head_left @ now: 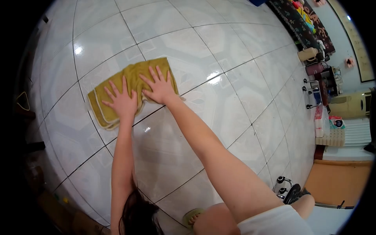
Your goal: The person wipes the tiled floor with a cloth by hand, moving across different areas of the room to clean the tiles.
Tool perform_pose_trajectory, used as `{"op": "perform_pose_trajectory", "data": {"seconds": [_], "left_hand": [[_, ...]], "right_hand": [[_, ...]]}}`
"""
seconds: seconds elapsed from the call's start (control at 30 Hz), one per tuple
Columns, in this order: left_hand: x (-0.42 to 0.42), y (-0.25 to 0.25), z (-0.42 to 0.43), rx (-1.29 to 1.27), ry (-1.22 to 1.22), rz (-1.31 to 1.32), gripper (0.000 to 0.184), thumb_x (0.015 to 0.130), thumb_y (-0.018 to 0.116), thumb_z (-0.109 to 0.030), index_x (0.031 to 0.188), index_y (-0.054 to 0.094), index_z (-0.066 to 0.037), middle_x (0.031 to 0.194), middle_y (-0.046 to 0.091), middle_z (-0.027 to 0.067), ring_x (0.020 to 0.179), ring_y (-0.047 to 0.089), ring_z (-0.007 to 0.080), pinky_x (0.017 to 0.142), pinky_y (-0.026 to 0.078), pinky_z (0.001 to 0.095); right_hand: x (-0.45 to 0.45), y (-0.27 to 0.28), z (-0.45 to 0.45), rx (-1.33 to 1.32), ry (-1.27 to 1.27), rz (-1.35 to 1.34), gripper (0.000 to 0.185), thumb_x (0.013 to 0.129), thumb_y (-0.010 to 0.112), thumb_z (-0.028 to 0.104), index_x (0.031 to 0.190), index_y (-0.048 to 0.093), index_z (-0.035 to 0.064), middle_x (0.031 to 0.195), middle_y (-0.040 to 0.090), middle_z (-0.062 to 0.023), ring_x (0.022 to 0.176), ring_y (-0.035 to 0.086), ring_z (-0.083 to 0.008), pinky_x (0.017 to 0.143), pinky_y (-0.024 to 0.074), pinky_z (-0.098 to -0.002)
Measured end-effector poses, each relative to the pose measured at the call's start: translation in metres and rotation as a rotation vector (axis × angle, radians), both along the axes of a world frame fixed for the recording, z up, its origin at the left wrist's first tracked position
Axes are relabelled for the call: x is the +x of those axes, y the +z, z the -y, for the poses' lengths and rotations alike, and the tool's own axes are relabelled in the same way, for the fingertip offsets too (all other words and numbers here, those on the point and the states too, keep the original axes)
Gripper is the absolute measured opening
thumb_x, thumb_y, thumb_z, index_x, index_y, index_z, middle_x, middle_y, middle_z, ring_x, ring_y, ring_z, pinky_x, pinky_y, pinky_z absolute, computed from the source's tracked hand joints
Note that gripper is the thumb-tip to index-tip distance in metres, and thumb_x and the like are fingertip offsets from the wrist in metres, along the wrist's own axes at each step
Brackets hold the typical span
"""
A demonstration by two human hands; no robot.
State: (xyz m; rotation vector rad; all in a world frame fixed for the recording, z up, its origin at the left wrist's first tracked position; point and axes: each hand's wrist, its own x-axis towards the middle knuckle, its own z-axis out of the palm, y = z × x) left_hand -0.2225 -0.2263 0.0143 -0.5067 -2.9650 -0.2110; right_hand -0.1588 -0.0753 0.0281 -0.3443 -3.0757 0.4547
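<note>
Plainly enough, my left hand [122, 102] lies open, palm down with the fingers fanned, gripping nothing and just pressing on the mustard-coloured cloth [133, 78]. My right hand [159, 85] rests on it the same way, flat and spread, to the right and a little farther off, with the two thumbs near each other but apart. Under them the cloth lies on the glossy tiled floor [231, 113], rumpled between my hands and showing layered, pale-trimmed edges at its near left end. I judge it light, soft and limp, nothing fragile, with no stiffness to push against; on such shiny tile it would probably slide easily and bunch if pressed at one point. Flat palms set well apart look the best hold, while for lifting I'd pinch the layered edge at the near left or the far right corner. Nearer me, a green slipper [190, 216] is on my foot, beside my bare knee. Out to the right stand a wheeled base [282, 186] on the near side and, farther off, another wheeled frame [312, 93], with a beige jug [308, 54] beyond that.
</note>
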Motion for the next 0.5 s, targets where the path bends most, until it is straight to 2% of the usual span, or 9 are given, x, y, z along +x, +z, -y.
{"op": "perform_pose_trajectory", "data": {"seconds": [0.2, 0.27, 0.5], "left_hand": [[0.093, 0.008, 0.036, -0.028, -0.111, 0.024, 0.066, 0.086, 0.048, -0.04, 0.148, 0.029, -0.029, 0.158, 0.008, 0.0121, 0.144, 0.004, 0.0388, 0.104, 0.006, 0.0728], [0.132, 0.016, 0.045, -0.043, -0.123, 0.061, 0.065, 0.085, 0.049, -0.037, 0.147, 0.033, -0.024, 0.158, 0.008, 0.0119, 0.144, 0.004, 0.0385, 0.105, 0.005, 0.0715], [0.282, 0.038, 0.054, -0.134, -0.251, 0.188, 0.068, 0.08, 0.052, -0.037, 0.143, 0.039, -0.015, 0.156, 0.008, 0.0213, 0.143, 0.004, 0.0447, 0.105, 0.006, 0.0709]], "right_hand": [[0.084, 0.001, 0.016, 0.028, 0.16, 0.0, 0.071, 0.084, 0.05, 0.057, 0.147, 0.026, 0.0356, 0.158, 0.01, -0.0096, 0.145, 0.006, -0.0341, 0.109, 0.0045, -0.0662], [0.119, 0.012, 0.02, -0.015, 0.231, 0.019, 0.072, 0.084, 0.051, 0.057, 0.147, 0.027, 0.0342, 0.158, 0.01, -0.0095, 0.145, 0.006, -0.0345, 0.109, 0.0048, -0.0657], [0.275, 0.027, 0.007, -0.173, 0.441, 0.048, 0.074, 0.08, 0.058, 0.052, 0.146, 0.033, 0.0296, 0.158, 0.012, -0.0085, 0.145, 0.007, -0.0328, 0.111, 0.0055, -0.0634]]}}
